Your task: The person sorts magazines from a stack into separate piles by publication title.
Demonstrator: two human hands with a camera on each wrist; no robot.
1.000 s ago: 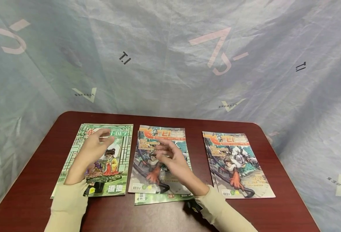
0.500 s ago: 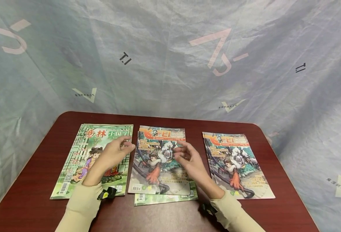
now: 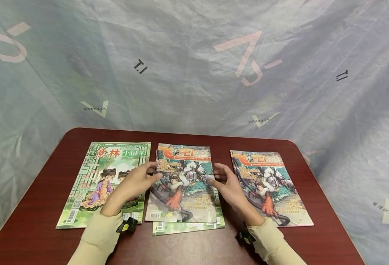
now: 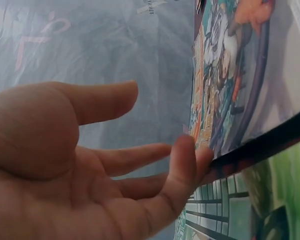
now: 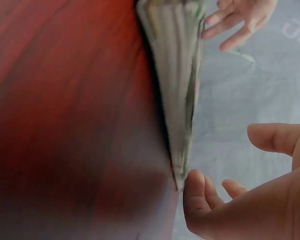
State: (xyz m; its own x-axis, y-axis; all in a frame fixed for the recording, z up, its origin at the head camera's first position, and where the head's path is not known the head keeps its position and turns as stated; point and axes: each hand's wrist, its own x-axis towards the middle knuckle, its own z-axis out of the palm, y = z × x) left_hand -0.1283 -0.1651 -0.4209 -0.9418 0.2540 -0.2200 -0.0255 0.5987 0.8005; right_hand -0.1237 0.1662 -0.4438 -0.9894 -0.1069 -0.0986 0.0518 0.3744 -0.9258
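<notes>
Middle pile of magazines (image 3: 182,197): lies flat near the middle of the bench (image 3: 177,250), its top cover bearing an orange title, a figure with a red hand and a white-maned creature. A green magazine (image 3: 189,229) juts from beneath it along the edge nearest the person; a further cover edge shows slightly offset at the far side. In the right wrist view the pile is seen edge-on, its page edges layered.

Left hand (image 3: 134,184): at the left edge of the middle pile, thumb and fingers apart, the grip clamped on nothing; fingertips lie just beside the edge, and contact cannot be told. Right hand (image 3: 230,189): at the opposite edge, thumb likewise apart from the fingers, fingertips close against the pile; whether they touch cannot be told.

Left pile of magazines (image 3: 89,198): green covers, two drawn figures uppermost, partly hidden by the left forearm. Right pile of magazines (image 3: 273,187): same cover design as the middle pile, well apart from it.

Both wrists emerge from cream sleeves (image 3: 96,239), each with a small dark device (image 3: 127,225). Behind the dark red bench hangs a grey curtain (image 3: 181,81) printed with pink strokes, pale check marks and dark letters.
</notes>
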